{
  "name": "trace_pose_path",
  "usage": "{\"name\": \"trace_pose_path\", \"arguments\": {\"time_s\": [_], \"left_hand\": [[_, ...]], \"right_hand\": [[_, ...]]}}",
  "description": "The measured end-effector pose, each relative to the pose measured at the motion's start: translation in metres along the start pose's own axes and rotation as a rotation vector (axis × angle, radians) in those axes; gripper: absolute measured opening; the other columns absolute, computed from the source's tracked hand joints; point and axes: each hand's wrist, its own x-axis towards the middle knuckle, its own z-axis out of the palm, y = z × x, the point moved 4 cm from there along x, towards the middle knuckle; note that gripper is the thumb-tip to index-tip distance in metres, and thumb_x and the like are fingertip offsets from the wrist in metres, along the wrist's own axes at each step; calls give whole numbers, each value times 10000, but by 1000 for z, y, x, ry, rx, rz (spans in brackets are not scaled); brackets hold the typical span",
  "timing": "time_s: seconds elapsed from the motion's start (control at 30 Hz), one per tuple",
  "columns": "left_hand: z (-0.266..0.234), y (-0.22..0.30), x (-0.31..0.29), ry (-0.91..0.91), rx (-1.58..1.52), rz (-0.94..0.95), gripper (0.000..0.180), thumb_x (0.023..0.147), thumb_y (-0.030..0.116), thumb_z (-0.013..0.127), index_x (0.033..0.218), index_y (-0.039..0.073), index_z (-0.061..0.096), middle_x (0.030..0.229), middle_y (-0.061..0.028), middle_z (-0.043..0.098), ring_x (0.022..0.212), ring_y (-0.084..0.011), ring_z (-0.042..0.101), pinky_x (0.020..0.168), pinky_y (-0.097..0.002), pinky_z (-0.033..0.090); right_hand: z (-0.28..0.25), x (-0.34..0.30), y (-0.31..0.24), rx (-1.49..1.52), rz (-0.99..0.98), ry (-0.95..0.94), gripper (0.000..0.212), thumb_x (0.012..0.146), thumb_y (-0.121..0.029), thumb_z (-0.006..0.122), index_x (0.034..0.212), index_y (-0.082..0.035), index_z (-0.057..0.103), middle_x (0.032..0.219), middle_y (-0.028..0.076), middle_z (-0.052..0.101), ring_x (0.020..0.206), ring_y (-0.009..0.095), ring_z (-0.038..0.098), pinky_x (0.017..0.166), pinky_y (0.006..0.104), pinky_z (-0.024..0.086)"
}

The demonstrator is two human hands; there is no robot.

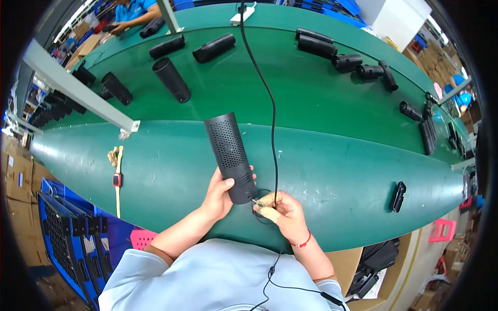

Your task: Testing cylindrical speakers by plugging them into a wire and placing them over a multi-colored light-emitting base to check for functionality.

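Cylinder [226,142]: matte black, round tube; dense round perforations on the upper body, smooth band with grooves lower down. Held above the near edge of the bench [332,181], tilted, far end leaning left, lower end toward the wearer.
Left hand [219,196]: clamped around the cylinder's lower part, thumb flat on the smooth band.
Right hand [282,210]: thumb and finger pinched on a thin piece [254,200] with a metallic glint at the cylinder's lower end; too small to tell what it is. Tan covers [268,214] on the fingertips, red bracelet [301,244] at the wrist.
Cord [273,119]: black, flexible, hangs from above down to the right hand; thin dark loop [263,222] beside the fingers.
Bench top: green, smooth, semi-gloss, pale scuffs.
Bench left: watch [117,180], red case, cream strap laid out long; crumpled tan bits [112,156] near its top end.
Bench right: narrow black part [398,197], angular, glossy.
Beyond: glossy green strip [228,88] carrying more black tubes [171,80], mostly lying; white power strip [243,14] at the far side.
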Motion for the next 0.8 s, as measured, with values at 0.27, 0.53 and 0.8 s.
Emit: {"name": "trace_pose_path", "arguments": {"time_s": [0.27, 0.53, 0.8], "left_hand": [[-18, -16, -11, -15, 93, 159, 481, 780, 91, 511, 1211, 53, 299, 1136, -174, 473, 941, -273, 555, 796, -363, 466], [-24, -13, -15, -11, 349, 349, 510, 761, 60, 535, 1201, 52, 278, 1104, -164, 484, 900, -263, 572, 757, -354, 482], [-23, -14, -20, -36, 263, 397, 498, 761, 75, 537, 1193, 46, 291, 1077, -162, 499, 875, -254, 577, 732, -343, 483]], "right_hand": [[11, 1, 8, -231, -34, 21, 168, 731, 88, 596, 873, 5, 562, 817, 56, 586, 683, 102, 510, 647, 191, 402], [17, 0, 14, -441, -43, 56, 199, 705, 85, 624, 861, -10, 546, 771, 21, 551, 613, 70, 437, 590, 172, 356], [15, 18, 31, -75, 71, -5, 333, 671, 86, 642, 940, -33, 487, 817, 19, 531, 669, 74, 441, 616, 174, 355]]}}
